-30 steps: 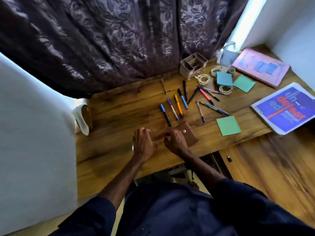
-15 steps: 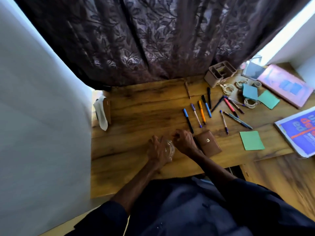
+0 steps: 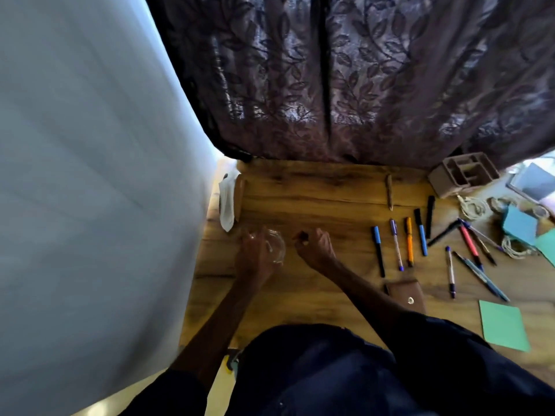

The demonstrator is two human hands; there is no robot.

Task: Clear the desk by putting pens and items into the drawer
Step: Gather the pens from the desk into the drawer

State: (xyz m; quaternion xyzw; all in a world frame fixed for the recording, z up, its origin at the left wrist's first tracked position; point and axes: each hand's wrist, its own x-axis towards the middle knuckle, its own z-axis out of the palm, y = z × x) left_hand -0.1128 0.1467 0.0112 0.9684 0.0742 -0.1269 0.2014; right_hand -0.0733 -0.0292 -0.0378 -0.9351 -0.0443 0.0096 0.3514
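— Where do the pens (image 3: 397, 246) lie?

— We see them loose on the desk (image 3: 315, 199), well right of our hands. A blue pen (image 3: 377, 247), an orange pen (image 3: 409, 242) and a black pen (image 3: 430, 216) lie in a row with others, and more lie crossed beyond them.

— And our hands?

— Our left hand (image 3: 255, 256) curls round a clear glass (image 3: 274, 244) near the desk's left edge. Our right hand (image 3: 316, 249), just beside it, has curled fingers, the tips pinched on a small dark bit (image 3: 302, 235). Blur hides what it is.

— What else do we see?

— A brown pouch (image 3: 405, 294) by our right forearm, a green note (image 3: 503, 327) at the front right, an organizer (image 3: 464, 174) at the back under the curtain (image 3: 345, 85), and a white cloth (image 3: 226, 205) at the left edge.
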